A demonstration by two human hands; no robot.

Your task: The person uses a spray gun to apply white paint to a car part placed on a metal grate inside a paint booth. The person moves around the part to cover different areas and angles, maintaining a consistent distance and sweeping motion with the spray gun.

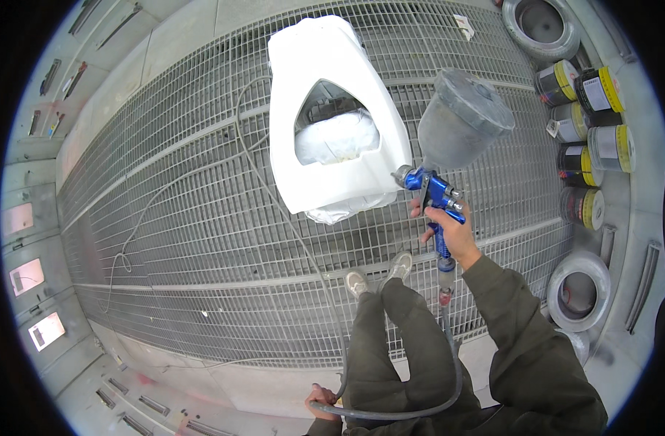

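My right hand [453, 231] is closed around the handle of a blue gravity-feed spray gun [431, 191], whose large grey cup [463, 122] sits on top. The gun's nozzle points left, close to the lower right edge of a white plastic vehicle panel [289, 131]. Through the panel's roughly triangular opening a wrapped support [340, 136] shows. Low in the view, my left hand [321, 400] grips the grey air hose [397, 415], which loops across my legs up to the gun's base. Whether the gun is spraying cannot be told.
Metal floor grating [201, 229] lies under my shoes. More air hose [278, 204] trails across it. Several paint cans [580, 155] line the right side, with a tyre [579, 291] below them and another tyre [540, 24] above. A paper scrap [464, 27] lies on the grating.
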